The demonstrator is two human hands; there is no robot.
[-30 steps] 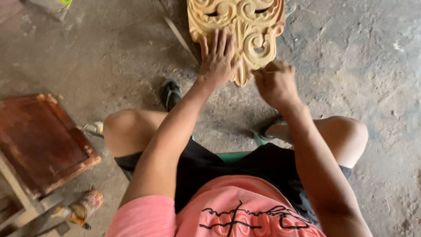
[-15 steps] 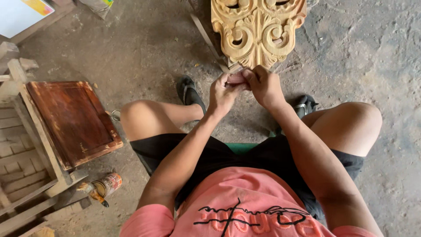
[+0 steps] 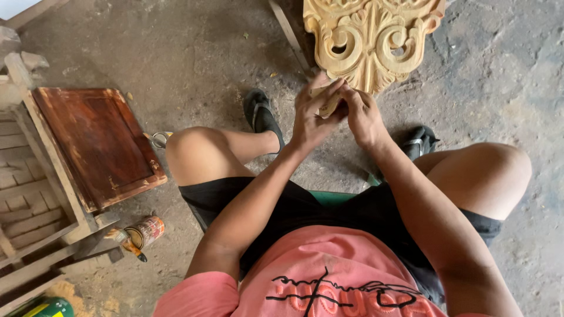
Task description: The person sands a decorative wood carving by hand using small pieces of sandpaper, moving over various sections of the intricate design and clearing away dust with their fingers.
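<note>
Head view, looking down past my chest and knees. I sit low on a green seat (image 3: 329, 196), knees spread, so the work stands on the concrete floor (image 3: 176, 53) between my feet and within easy reach. My left hand (image 3: 314, 114) and right hand (image 3: 363, 116) meet in front of me, touching at the fingertips. Between them they pinch a small tan piece (image 3: 329, 104), probably a folded scrap of abrasive paper, though I cannot tell its kind for certain. The left fingers (image 3: 322, 94) lie pressed together along one side of it; the right fingers (image 3: 351, 97) curl in against the other side, so neither hand is spread or free.

Just beyond the fingertips stands the carved wooden panel (image 3: 370, 41), pale and unfinished, with scrolls and leaf shapes cut through it. Its lower point comes nearly to the fingers; whether it touches them I cannot tell. It appears to lean upright, which would keep its carved face toward me. A wooden strip (image 3: 289, 35) lies on the floor beside the panel, off the left fingers.

Beyond the left wrist lies a black sandal (image 3: 261, 114); another sandal (image 3: 420, 141) is near the right forearm. Well away on the left-hand side lie a dark stained board (image 3: 97, 144) on a slatted wooden frame (image 3: 23, 199), a small tin (image 3: 148, 232) tipped on its side, and a brush (image 3: 126, 242) beside it.
</note>
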